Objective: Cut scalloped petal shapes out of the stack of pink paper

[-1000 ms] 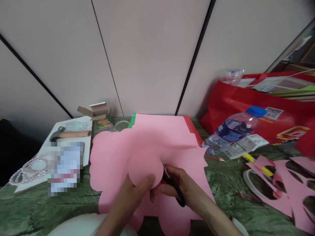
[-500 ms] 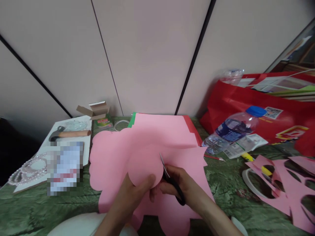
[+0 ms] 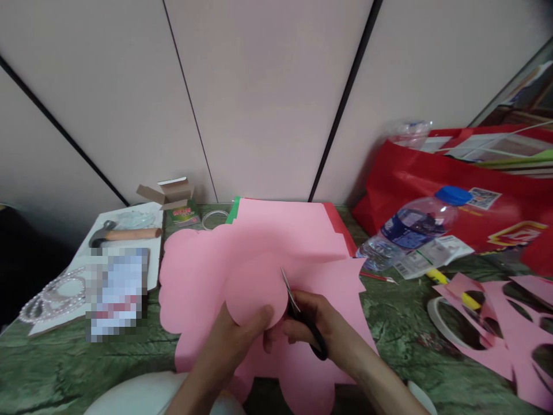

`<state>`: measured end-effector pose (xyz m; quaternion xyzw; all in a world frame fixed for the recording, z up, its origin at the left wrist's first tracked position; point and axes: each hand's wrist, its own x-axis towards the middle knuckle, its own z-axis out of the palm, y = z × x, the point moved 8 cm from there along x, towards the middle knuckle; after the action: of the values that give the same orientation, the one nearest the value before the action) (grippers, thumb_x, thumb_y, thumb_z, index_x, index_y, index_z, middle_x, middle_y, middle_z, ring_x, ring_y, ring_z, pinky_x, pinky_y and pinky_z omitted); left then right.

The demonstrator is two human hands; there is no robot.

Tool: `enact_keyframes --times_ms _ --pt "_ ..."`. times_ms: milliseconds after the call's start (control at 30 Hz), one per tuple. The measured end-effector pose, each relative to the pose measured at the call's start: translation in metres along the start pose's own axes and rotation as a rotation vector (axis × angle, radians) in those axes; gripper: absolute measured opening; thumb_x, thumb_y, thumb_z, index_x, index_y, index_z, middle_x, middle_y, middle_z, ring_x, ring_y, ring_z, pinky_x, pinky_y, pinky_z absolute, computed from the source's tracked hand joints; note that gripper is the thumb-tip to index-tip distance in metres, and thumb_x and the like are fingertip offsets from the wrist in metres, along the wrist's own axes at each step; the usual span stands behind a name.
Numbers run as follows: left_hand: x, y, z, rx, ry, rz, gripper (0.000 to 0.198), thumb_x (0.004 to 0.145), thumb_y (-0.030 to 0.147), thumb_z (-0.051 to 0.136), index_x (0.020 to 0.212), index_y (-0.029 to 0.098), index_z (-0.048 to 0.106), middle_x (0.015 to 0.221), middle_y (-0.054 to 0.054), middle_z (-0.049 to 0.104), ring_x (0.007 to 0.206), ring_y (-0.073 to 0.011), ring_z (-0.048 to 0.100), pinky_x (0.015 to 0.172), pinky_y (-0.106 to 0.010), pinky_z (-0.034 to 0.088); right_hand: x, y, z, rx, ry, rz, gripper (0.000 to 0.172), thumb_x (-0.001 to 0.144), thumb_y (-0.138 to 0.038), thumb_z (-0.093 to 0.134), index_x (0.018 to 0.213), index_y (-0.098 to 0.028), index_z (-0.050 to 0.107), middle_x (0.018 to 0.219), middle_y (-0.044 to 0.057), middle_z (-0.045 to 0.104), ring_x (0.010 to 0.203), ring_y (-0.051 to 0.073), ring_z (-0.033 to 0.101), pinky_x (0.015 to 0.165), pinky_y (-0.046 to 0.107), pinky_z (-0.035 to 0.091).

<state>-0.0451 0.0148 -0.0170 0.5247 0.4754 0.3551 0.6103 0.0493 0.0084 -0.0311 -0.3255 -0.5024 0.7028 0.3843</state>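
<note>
My left hand (image 3: 244,334) pinches a round pink paper disc (image 3: 256,288) near its lower edge, thumb on top. My right hand (image 3: 317,323) holds black-handled scissors (image 3: 311,333), fingers in the loops. The blades point up and slightly left along the disc's right edge; whether they touch the paper I cannot tell. Under both hands lie larger pink paper sheets (image 3: 199,288), with scalloped edges at the left and a jagged edge at the right. Red and green sheets stick out beneath the stack at the back.
At the left lie a hammer (image 3: 129,234), a bead string (image 3: 52,300) and an opened small box (image 3: 184,210). To the right are a water bottle (image 3: 408,227), a red bag (image 3: 453,170), a tape roll (image 3: 438,323) and pink paper offcuts (image 3: 514,334) with round holes.
The whole view has shifted very slightly. Both hands, the disc and the scissors keep almost the same pose.
</note>
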Motion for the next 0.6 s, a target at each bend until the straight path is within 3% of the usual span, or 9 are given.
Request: enact_keyframes --times_ms 367,600 --pt "0.0 -0.004 -0.004 0.046 0.018 -0.011 0.033 0.078 0.027 0.049 0.046 0.018 0.051 0.046 0.0 0.052 0.051 -0.0143 0.051 0.059 -0.026 0.041 -0.002 0.015 -0.01 -0.013 0.059 0.057 0.029 0.071 -0.039 0.07 0.073 -0.018 0.051 0.061 -0.003 0.053 0.059 0.013 0.049 0.055 0.027 0.039" --pt "-0.001 -0.003 -0.005 0.048 0.033 -0.022 0.034 0.078 0.027 0.048 0.045 0.018 0.05 0.045 0.0 0.051 0.051 -0.0142 0.05 0.059 -0.027 0.04 -0.003 0.014 -0.01 -0.027 0.051 0.053 0.033 0.07 -0.046 0.068 0.074 -0.017 0.053 0.064 -0.002 0.055 0.063 0.015 0.052 0.055 0.027 0.041"
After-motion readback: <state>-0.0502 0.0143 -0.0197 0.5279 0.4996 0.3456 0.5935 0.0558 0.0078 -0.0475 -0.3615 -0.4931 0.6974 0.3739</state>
